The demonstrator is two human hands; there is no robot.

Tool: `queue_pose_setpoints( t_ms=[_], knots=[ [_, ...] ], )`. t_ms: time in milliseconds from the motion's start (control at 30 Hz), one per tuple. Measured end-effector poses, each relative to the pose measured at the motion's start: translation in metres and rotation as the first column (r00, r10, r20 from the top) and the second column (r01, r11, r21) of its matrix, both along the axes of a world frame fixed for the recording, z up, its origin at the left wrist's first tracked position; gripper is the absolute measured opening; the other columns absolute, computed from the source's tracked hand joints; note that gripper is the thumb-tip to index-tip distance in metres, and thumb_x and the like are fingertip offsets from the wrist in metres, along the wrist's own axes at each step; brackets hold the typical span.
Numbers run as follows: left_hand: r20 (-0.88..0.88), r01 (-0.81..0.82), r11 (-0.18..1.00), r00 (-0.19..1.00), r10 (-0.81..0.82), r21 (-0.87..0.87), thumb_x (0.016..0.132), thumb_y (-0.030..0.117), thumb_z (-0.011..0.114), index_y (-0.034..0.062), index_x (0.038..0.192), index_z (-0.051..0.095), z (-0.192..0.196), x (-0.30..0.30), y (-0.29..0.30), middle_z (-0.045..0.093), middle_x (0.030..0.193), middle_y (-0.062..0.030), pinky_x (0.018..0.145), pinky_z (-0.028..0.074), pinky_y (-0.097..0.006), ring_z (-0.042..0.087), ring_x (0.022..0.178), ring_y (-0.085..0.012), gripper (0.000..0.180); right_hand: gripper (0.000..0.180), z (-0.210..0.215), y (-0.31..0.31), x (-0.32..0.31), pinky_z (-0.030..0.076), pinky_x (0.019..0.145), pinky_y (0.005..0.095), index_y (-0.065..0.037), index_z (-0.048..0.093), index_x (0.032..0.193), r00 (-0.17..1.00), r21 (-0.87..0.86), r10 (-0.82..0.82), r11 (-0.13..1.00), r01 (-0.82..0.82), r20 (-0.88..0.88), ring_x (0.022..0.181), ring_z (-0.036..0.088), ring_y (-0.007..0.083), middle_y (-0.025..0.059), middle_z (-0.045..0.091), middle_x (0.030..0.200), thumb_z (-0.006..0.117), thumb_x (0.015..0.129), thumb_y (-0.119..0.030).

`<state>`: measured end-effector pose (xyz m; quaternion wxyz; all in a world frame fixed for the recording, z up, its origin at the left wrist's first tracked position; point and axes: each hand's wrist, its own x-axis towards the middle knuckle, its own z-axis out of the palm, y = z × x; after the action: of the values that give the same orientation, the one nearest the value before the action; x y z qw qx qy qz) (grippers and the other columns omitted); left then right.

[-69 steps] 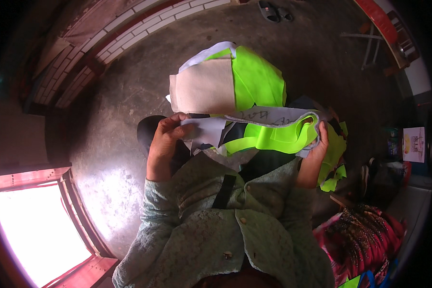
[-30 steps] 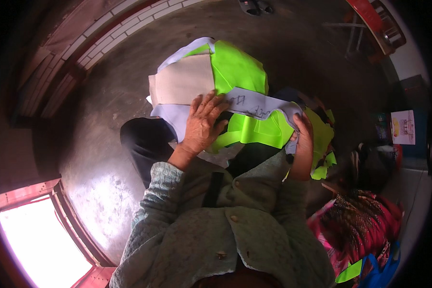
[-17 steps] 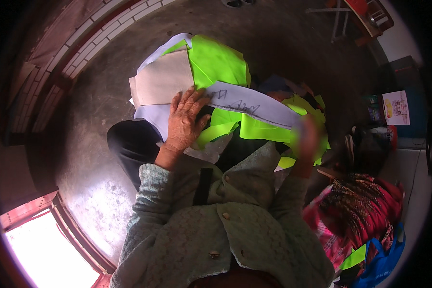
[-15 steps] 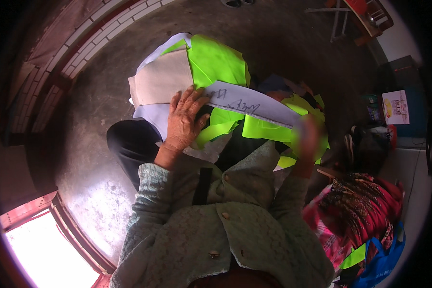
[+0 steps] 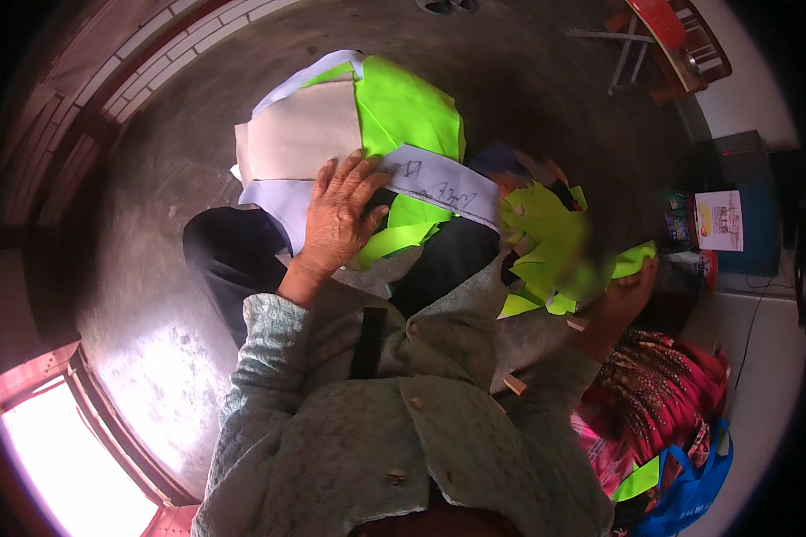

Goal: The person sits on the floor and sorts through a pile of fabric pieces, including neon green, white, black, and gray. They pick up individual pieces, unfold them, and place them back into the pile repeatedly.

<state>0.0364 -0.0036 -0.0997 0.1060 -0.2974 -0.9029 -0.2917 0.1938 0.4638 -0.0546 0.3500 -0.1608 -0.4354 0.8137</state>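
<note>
We are keeping the left hand [image 5: 336, 219] flat with fingers spread, clasping nothing, its fingertips pressing near the inner end of the grey strip [image 5: 448, 186], likely to stop it slipping off the lap. We are curling the right hand [image 5: 631, 291] closed about a lime scrap [image 5: 634, 259], its arm stretching out to the right beyond the lime heap [image 5: 542, 228]; the beige panel [image 5: 300, 134] is lying just past the left fingertips.

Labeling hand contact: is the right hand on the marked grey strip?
No: the right hand holds green fabric, apart from the grey strip.
</note>
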Motion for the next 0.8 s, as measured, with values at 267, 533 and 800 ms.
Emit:
queue_pose_setpoints(
  t_ms=[267, 533, 800],
  knots=[
    [0.325, -0.157, 0.767, 0.943, -0.072, 0.622, 0.087, 0.014, 0.065, 0.0025, 0.121, 0.057, 0.016, 0.0, -0.036, 0.056, 0.128, -0.0129, 0.106, 0.036, -0.039, 0.049, 0.124, -0.0268, 0.037, 0.036, 0.071, -0.135, -0.089, 0.047, 0.093, 0.04, -0.001, 0.049, 0.129, 0.885, 0.072, 0.401, 0.916, -0.395, -0.239, 0.107, 0.059, 0.0248, 0.012, 0.06, 0.118, 0.049, 0.096, -0.015],
    [0.655, -0.604, 0.261, 0.657, -0.372, 0.753, 0.1, 0.031, 0.046, -0.0003, 0.125, 0.053, 0.017, 0.016, -0.056, 0.061, 0.12, -0.0128, 0.093, 0.046, -0.032, 0.058, 0.109, -0.0206, 0.041, 0.028, 0.052, -0.262, -0.144, 0.048, 0.075, 0.029, -0.004, 0.053, 0.112, 0.717, 0.072, 0.682, 0.73, -0.68, -0.144, 0.088, 0.058, 0.0168, 0.0066, 0.059, 0.099, 0.059, 0.087, -0.015],
    [0.614, -0.603, 0.187, 0.652, -0.444, 0.775, 0.098, 0.051, 0.04, 0.0009, 0.135, 0.044, -0.001, 0.009, -0.06, 0.054, 0.13, -0.0153, 0.1, 0.04, -0.044, 0.051, 0.119, -0.0298, 0.063, 0.021, -0.045, -0.255, -0.151, 0.038, 0.049, 0.0186, -0.007, 0.057, 0.107, 0.686, -0.098, 0.658, 0.74, -0.666, 0.311, 0.055, 0.047, 0.004, -0.0029, 0.058, 0.075, 0.063, 0.088, -0.014]
  ],
)
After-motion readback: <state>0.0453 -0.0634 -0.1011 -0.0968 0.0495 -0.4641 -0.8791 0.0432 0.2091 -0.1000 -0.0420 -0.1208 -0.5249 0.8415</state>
